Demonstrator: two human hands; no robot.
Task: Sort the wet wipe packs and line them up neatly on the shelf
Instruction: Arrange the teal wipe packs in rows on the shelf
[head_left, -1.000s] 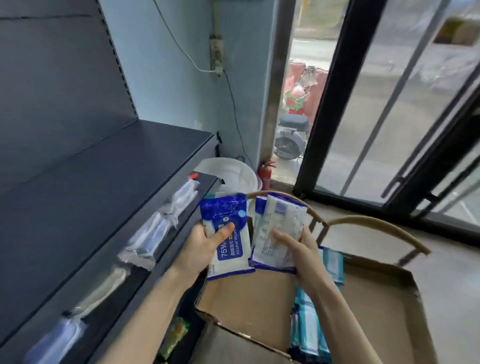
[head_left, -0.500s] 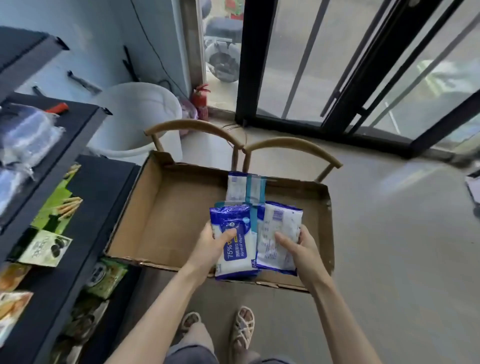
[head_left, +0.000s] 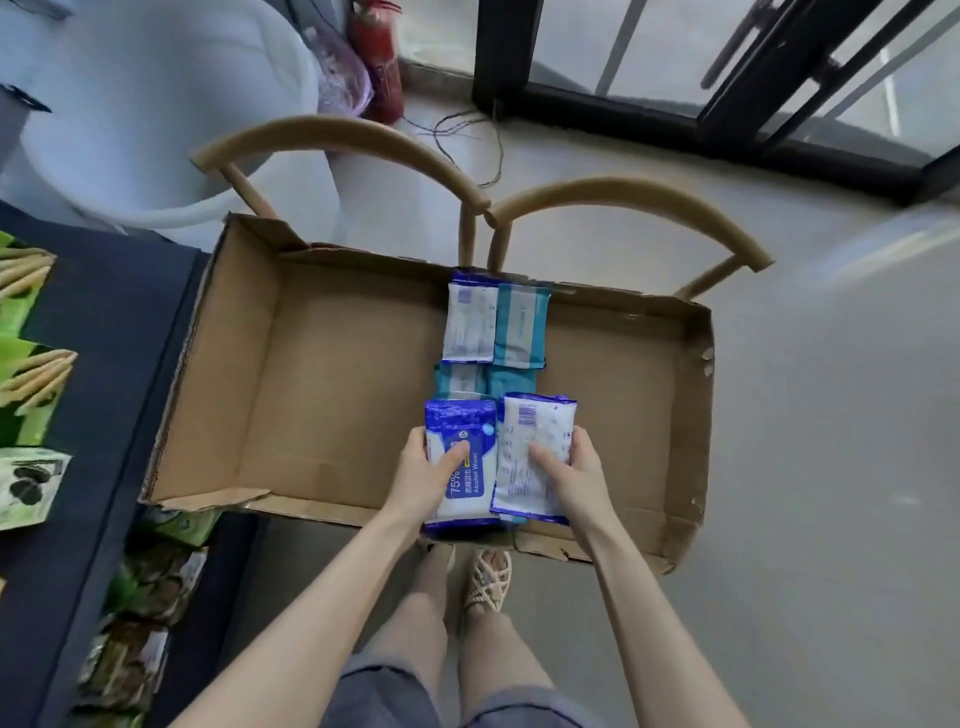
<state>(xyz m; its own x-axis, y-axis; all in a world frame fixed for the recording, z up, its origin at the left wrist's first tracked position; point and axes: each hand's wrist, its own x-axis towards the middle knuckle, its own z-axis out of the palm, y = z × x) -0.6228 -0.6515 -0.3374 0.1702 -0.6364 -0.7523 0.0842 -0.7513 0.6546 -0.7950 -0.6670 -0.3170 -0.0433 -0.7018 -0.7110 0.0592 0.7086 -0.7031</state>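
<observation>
My left hand (head_left: 423, 475) grips a blue alcohol wipe pack (head_left: 464, 441), label side up. Beside it my right hand (head_left: 574, 475) grips a second blue wipe pack (head_left: 527, 441) turned to its white back. Both packs hover over the near edge of an open cardboard box (head_left: 322, 395). Inside the box lie more packs: a blue one showing its back (head_left: 470, 322), a teal one (head_left: 522, 327) next to it, and two teal packs (head_left: 485, 378) partly hidden under the held ones. The dark shelf (head_left: 109, 322) stands at the left.
The box rests on two wooden chairs (head_left: 628, 195). A white bucket (head_left: 156, 104) and a red fire extinguisher (head_left: 376, 52) stand beyond them. Green snack packets (head_left: 31, 322) lie on the shelf's lower levels. My sandalled feet (head_left: 488, 579) are below the box; glass doors are at the far right.
My view swung down from the upper shelf to the box. Both hands lowered their packs from shelf height to just over the box's near edge, still holding them.
</observation>
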